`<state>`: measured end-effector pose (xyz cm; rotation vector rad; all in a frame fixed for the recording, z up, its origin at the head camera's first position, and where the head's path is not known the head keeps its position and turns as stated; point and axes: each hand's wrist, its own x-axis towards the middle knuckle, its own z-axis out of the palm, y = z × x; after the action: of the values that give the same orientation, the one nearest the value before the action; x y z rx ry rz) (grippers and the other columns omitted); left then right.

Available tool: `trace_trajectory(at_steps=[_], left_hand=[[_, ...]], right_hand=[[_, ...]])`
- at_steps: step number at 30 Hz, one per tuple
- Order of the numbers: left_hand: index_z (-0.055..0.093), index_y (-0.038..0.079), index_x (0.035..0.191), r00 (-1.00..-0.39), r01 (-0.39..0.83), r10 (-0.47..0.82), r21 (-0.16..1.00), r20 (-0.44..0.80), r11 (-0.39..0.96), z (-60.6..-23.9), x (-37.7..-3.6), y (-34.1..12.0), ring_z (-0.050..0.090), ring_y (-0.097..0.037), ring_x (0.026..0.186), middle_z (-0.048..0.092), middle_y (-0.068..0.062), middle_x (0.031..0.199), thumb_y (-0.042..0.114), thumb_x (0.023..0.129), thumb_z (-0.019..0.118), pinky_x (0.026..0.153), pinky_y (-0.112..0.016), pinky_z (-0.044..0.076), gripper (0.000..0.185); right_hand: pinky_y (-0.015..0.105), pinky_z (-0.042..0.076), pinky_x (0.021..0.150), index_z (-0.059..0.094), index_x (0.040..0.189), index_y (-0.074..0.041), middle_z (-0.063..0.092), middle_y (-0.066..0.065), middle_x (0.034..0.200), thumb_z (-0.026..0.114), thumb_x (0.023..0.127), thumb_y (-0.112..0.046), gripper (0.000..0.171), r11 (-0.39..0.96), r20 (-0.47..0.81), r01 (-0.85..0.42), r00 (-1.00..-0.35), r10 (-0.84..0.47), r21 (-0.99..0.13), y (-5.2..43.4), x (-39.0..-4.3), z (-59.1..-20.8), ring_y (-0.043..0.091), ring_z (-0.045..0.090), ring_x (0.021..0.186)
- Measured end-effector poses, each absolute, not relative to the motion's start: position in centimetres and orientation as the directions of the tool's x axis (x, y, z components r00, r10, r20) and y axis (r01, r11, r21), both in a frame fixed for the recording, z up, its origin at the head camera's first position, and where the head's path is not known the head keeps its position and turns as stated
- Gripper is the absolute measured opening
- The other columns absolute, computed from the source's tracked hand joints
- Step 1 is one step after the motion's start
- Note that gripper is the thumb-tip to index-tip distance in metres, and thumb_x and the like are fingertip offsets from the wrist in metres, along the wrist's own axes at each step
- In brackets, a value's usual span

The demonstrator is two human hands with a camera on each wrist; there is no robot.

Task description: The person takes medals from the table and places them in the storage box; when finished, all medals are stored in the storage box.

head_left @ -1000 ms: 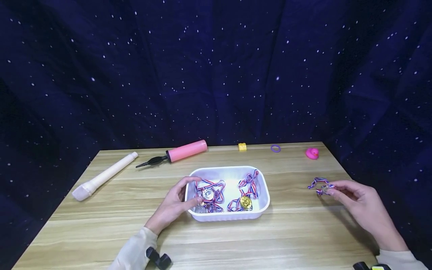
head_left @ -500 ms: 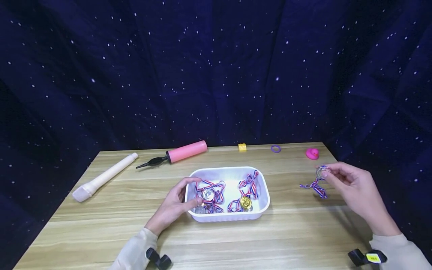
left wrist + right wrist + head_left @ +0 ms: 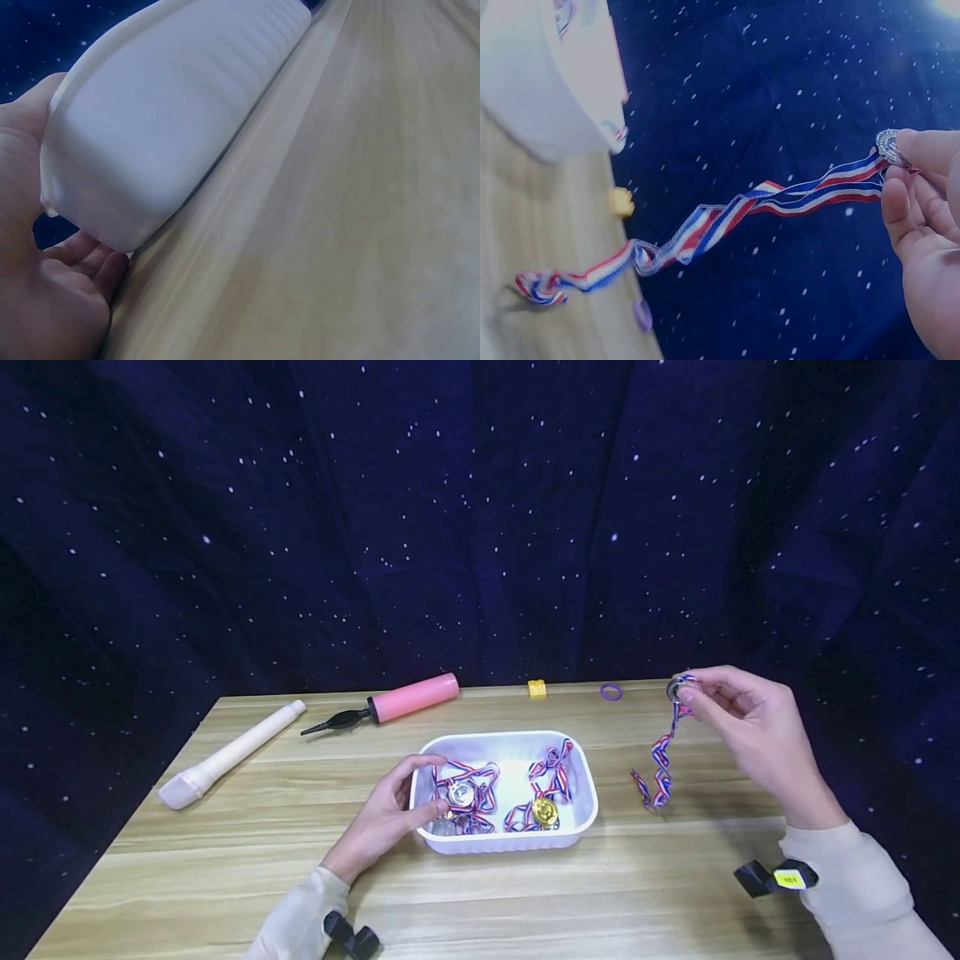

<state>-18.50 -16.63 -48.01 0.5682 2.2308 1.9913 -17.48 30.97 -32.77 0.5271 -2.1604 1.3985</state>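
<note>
A white plastic basket [image 3: 517,841] stands on the table, holding a silver medal [image 3: 461,793] on the left and a gold medal [image 3: 545,812] on the right, each among striped ribbons. My left hand [image 3: 386,814] grips the basket's left end, thumb over the rim; the left wrist view shows fingers low against its outer wall. To the right, my right hand [image 3: 750,735] pinches a silver-coloured medal [image 3: 889,146] between thumb and fingers, raised above the table. Its red, white and blue ribbon [image 3: 705,225] hangs twisted, the lower end close to the tabletop.
A whitish microphone-shaped object [image 3: 232,756] lies at the left. Along the back are a pink hand pump [image 3: 415,697] with a black nozzle, a yellow block [image 3: 537,688] and a purple ring [image 3: 611,692]. A pink rubber duck [image 3: 686,712] is mostly hidden behind the right hand.
My right hand has lifted the medal up and moved it left, and its ribbon now hangs down at length. My left hand and the basket have stayed put.
</note>
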Motion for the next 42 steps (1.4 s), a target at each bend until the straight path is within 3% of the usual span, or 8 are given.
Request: trace_trajectory(at_steps=[3, 7, 13, 21, 34, 42], left_hand=[[0.057, 0.009, 0.155, -0.925, 0.213, 0.338, 0.974, 0.173, 0.084, -48.1, -18.5, -16.7, 0.055, -0.039, 0.146, 0.055, -0.023, 0.158, 0.008, 0.096, 0.087, 0.119, -0.028, 0.049, 0.067], [0.058, 0.009, 0.156, -0.929, 0.206, 0.332, 0.974, 0.165, 0.093, -48.0, -18.5, -16.8, 0.056, -0.038, 0.146, 0.054, -0.022, 0.159, 0.009, 0.096, 0.087, 0.119, -0.029, 0.049, 0.066], [0.058, 0.012, 0.155, -0.935, 0.186, 0.323, 0.978, 0.146, 0.096, -47.9, -18.5, -17.0, 0.056, -0.038, 0.146, 0.054, -0.022, 0.160, 0.010, 0.095, 0.087, 0.119, -0.030, 0.049, 0.067], [0.059, 0.011, 0.155, -0.933, 0.202, 0.324, 0.974, 0.159, 0.105, -48.0, -18.5, -16.9, 0.051, -0.039, 0.151, 0.054, -0.018, 0.161, 0.011, 0.095, 0.088, 0.123, -0.029, 0.044, 0.066], [0.058, 0.011, 0.155, -0.929, 0.190, 0.337, 0.978, 0.151, 0.084, -47.9, -18.5, -16.7, 0.059, -0.038, 0.142, 0.055, -0.024, 0.157, 0.009, 0.096, 0.087, 0.117, -0.031, 0.052, 0.066], [0.058, 0.010, 0.155, -0.925, 0.208, 0.340, 0.975, 0.169, 0.082, -48.0, -18.5, -16.8, 0.061, -0.039, 0.138, 0.057, -0.025, 0.155, 0.008, 0.095, 0.087, 0.113, -0.030, 0.054, 0.066]], right_hand=[[0.019, 0.064, 0.072, 0.078, 0.119, 0.007, 0.081, 0.005, 0.097, 0.077, 0.103, 0.003, 0.017, 0.350, 0.607, -0.584, -0.793, -0.052, -0.733, 29.9, -18.0, -31.8, 0.008, 0.077, 0.081], [0.017, 0.062, 0.066, 0.079, 0.122, 0.005, 0.081, 0.006, 0.099, 0.079, 0.103, -0.001, 0.020, 0.309, 0.625, -0.608, -0.779, -0.055, -0.731, 28.4, -18.8, -30.0, 0.006, 0.072, 0.078], [0.017, 0.060, 0.077, 0.079, 0.123, 0.007, 0.081, 0.006, 0.101, 0.079, 0.101, 0.004, 0.022, 0.194, 0.704, -0.702, -0.707, -0.068, -0.685, 26.0, -20.0, -26.7, 0.014, 0.072, 0.085], [0.020, 0.061, 0.076, 0.078, 0.121, 0.008, 0.081, 0.008, 0.100, 0.078, 0.099, 0.007, 0.022, 0.042, 0.759, -0.761, -0.649, -0.061, -0.647, 22.7, -20.6, -24.2, 0.016, 0.072, 0.083], [0.023, 0.063, 0.075, 0.079, 0.117, 0.008, 0.082, 0.013, 0.098, 0.078, 0.097, 0.012, 0.021, 0.026, 0.815, -0.820, -0.572, -0.089, -0.572, 19.8, -21.6, -23.9, 0.019, 0.073, 0.080], [0.022, 0.062, 0.075, 0.080, 0.119, 0.002, 0.082, 0.007, 0.100, 0.079, 0.101, 0.003, 0.018, 0.107, 0.757, -0.770, -0.639, -0.138, -0.629, 18.9, -21.9, -24.7, 0.019, 0.072, 0.079]])
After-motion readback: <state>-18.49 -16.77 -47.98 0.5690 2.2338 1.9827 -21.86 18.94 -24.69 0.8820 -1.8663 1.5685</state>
